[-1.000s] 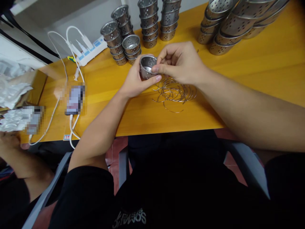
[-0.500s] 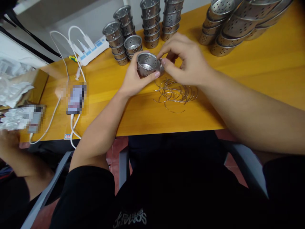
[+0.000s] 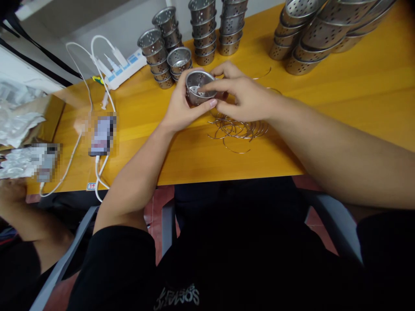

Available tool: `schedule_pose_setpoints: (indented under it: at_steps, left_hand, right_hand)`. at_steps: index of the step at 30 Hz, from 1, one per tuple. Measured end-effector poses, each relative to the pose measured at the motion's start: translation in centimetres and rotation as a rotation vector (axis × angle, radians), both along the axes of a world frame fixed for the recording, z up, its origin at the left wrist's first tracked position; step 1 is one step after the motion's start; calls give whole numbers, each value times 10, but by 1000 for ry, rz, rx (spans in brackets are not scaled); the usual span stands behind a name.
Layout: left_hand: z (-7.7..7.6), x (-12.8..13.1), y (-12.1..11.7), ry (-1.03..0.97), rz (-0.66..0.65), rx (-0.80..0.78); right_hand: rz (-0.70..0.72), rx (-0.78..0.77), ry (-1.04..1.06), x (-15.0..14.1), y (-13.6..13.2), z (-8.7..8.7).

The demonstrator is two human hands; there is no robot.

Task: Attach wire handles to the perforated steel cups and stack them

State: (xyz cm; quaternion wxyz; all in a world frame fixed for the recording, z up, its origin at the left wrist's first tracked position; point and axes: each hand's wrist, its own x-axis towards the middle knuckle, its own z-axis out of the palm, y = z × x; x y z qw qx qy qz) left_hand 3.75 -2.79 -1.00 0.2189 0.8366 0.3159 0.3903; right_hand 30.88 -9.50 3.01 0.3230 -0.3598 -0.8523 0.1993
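Note:
A small perforated metal cup is held above the table, tilted so that its inside shows. My left hand wraps around its left side, thumb along the near wall. From the right, my right hand grips the cup's wall; its index finger reaches over the rim into the cup, and the thumb is near the outer wall. Some of its fingers are hidden behind the cup. Just below the hands lies a loose pile of thin curved metal wires. More bits of wire show beyond my right wrist.
Stacks of perforated cups stand along the back of the wooden table, with more stacks at right. At left are a power strip, a phone with white cables, and plastic bags. Another person's arm is at far left.
My right hand first pinched at the cup's right rim, then drew slightly away to the right. Now its index finger is inside the cup. My left hand keeps its hold.

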Motion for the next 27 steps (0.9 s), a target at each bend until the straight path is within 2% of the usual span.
schedule_pose_setpoints:
  at_steps: [4,11,15,17,21,24,27]
  left_hand:
    - [-5,0,7,-24,-32,34]
    - [-21,1,25,-70,-78,50]
    - [-25,-1,27,-130,-140,-1]
    - [-21,-4,22,-138,-133,-53]
    - [-4,-10,8,-80,-55,-64]
    - [5,-12,1,-12,-26,-44]
    - [3,-13,3,57,-17,-74]
  right_hand:
    - [7,33,34,1,0,1]
    - [-44,9,103,3,-8,14]
    - [-60,108,124,11,-3,16]
    - [-155,171,124,21,3,18]
    - [-506,248,42,43,18,23]
    - [-709,156,-76,53,27,24]
    - [-776,13,-157,53,30,23]
